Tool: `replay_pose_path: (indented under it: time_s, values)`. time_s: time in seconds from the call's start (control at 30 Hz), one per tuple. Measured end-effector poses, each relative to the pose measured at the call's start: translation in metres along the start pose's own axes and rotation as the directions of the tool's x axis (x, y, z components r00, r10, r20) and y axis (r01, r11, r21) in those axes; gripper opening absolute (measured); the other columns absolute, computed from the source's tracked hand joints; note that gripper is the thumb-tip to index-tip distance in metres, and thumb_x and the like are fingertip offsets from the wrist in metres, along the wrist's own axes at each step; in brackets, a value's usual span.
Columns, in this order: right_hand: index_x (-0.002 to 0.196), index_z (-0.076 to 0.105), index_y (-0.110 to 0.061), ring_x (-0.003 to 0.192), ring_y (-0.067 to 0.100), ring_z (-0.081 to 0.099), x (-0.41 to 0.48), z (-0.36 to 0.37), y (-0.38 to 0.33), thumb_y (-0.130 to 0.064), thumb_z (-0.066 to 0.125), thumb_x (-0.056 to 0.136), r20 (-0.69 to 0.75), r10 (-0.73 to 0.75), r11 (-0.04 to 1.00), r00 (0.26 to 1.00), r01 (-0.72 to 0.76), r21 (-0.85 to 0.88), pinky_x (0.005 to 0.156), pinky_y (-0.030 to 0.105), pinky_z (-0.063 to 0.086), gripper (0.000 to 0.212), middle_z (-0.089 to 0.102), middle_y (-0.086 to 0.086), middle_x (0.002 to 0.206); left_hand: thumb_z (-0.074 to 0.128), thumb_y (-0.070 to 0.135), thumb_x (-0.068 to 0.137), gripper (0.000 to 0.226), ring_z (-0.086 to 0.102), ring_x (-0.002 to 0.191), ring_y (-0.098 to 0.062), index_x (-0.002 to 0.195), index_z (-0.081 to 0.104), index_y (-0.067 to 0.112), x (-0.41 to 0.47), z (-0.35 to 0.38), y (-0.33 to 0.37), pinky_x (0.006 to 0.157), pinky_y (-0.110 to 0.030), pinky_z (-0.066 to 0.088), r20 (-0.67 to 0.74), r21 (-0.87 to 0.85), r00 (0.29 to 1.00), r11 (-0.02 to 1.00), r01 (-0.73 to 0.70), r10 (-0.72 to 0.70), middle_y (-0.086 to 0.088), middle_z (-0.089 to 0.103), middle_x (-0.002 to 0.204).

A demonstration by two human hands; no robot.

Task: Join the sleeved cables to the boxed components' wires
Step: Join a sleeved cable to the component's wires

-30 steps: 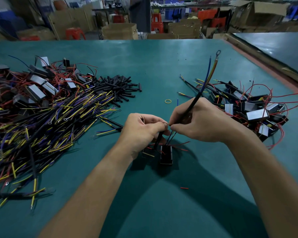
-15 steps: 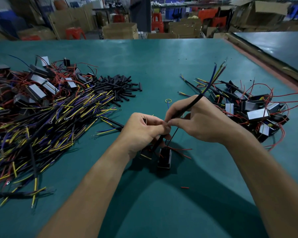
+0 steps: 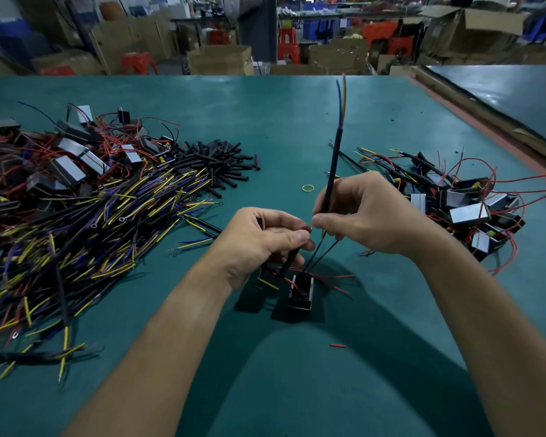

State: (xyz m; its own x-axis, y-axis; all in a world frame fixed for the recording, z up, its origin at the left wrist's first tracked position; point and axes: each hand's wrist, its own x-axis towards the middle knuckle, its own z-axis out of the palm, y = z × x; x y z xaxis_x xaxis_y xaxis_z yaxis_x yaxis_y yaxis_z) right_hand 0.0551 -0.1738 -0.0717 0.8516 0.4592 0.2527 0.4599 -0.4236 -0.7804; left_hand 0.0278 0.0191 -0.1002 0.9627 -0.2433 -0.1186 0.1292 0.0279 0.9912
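The light is soft and rather dim and comes mostly from above. The far part of the green table has a pale sheen but no hard glare. The forearms throw broad, soft-edged shadows on the near table. The boxed component and the black sleeve that the left hand pinches are in shadow and hard to read. The right hand is sharp, but the top end of the sleeved cable it holds is slightly blurred. The cardboard boxes behind are soft, and the table edges curve from the wide lens.
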Motion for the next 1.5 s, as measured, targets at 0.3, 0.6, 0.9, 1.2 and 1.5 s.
replay_pose_path:
  time_s: [0.3,0.6,0.9,1.2,1.5]
  values:
    - [0.075,0.069,-0.011,0.058,0.016,0.062,0.0,0.0,-0.003,-0.006,0.073,0.084,0.017,-0.001,0.999,1.0,0.0,0.034,0.06,0.04,0.053,0.011,0.069,0.01,0.065,0.069,0.003,0.081,0.004,0.065,0.051,-0.018,0.083,0.069,0.006,0.0,0.002,-0.001,0.054,-0.026,0.056,0.001,0.022,1.0,1.0,0.006,-0.006,-0.014,0.074,0.075]
    - [0.075,0.072,-0.012,0.058,0.013,0.062,-0.002,0.0,-0.004,-0.005,0.074,0.082,0.073,-0.001,0.998,0.997,-0.004,0.069,0.057,0.026,0.05,0.01,0.071,0.008,0.066,0.078,0.011,0.068,0.014,0.07,0.066,-0.017,0.079,0.069,0.012,-0.002,0.001,-0.001,0.063,-0.025,0.057,0.035,0.067,0.998,0.996,-0.056,0.054,-0.013,0.075,0.076]
    - [0.076,0.072,-0.011,0.054,0.011,0.063,-0.004,-0.004,-0.001,0.001,0.069,0.08,0.168,0.078,0.989,0.983,-0.098,0.109,0.052,0.017,0.045,0.013,0.068,0.005,0.058,0.083,0.019,0.055,0.037,0.067,0.058,-0.018,0.084,0.06,0.011,-0.003,0.002,0.0,0.058,-0.023,0.053,0.059,0.097,0.996,0.992,-0.074,0.069,-0.014,0.074,0.074]
    - [0.074,0.072,-0.006,0.051,0.014,0.06,-0.004,0.004,-0.003,-0.001,0.07,0.084,0.166,0.091,0.984,0.982,-0.114,0.135,0.046,0.014,0.042,0.011,0.064,0.005,0.057,0.082,0.023,0.051,0.02,0.057,0.052,-0.008,0.068,0.075,0.015,-0.002,0.002,0.001,0.049,-0.016,0.045,-0.113,0.056,0.984,0.989,-0.133,0.139,-0.009,0.072,0.067]
    - [0.076,0.073,-0.006,0.053,0.014,0.059,-0.002,0.012,-0.008,-0.002,0.072,0.084,0.214,0.042,0.985,0.976,-0.076,0.152,0.054,0.024,0.049,0.009,0.066,0.012,0.06,0.084,-0.006,0.06,0.023,0.06,0.052,-0.007,0.066,0.072,0.013,-0.018,-0.008,0.003,0.054,-0.016,0.049,-0.093,0.163,0.985,0.978,-0.132,0.149,-0.003,0.069,0.06]
